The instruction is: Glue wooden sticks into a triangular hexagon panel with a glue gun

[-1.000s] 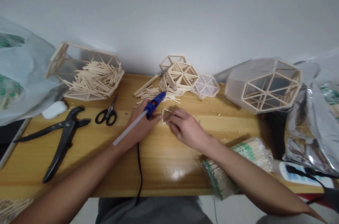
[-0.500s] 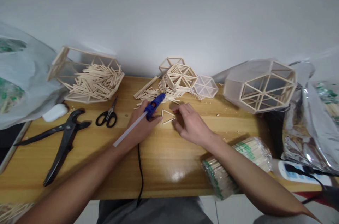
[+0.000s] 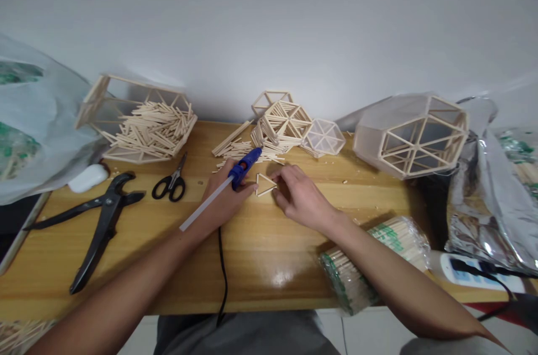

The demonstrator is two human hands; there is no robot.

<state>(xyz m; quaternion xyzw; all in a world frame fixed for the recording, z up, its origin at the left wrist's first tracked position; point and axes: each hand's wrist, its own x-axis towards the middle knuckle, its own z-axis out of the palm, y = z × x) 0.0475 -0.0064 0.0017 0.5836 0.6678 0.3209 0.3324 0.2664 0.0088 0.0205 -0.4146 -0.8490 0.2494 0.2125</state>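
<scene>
A blue hot glue gun [image 3: 244, 168] with a long clear glue stick in its back is held in my left hand [image 3: 222, 198]. The tip of my left thumb reaches the left side of a small triangle of wooden sticks [image 3: 266, 193] lying flat on the table. At the triangle's right corner, my right hand [image 3: 300, 195] has its thumb and fingertips pressed in from either side of the two meeting sticks. Just beyond my hands lies a pile of loose short sticks [image 3: 235, 150], beside stacked hexagonal stick frames [image 3: 290, 120].
Black scissors [image 3: 170, 184] and large black cutters [image 3: 110, 209] lie at left. A stick frame [image 3: 143, 86] full of cut sticks stands behind them. A covered frame [image 3: 378, 136], a bagged stick bundle [image 3: 399, 240] and a power strip [image 3: 479, 274] are at right.
My right thumb and fingers have moved slightly inward, and the triangle's right corner now looks closed where a gap showed before. My left hand with the glue gun has stayed put.
</scene>
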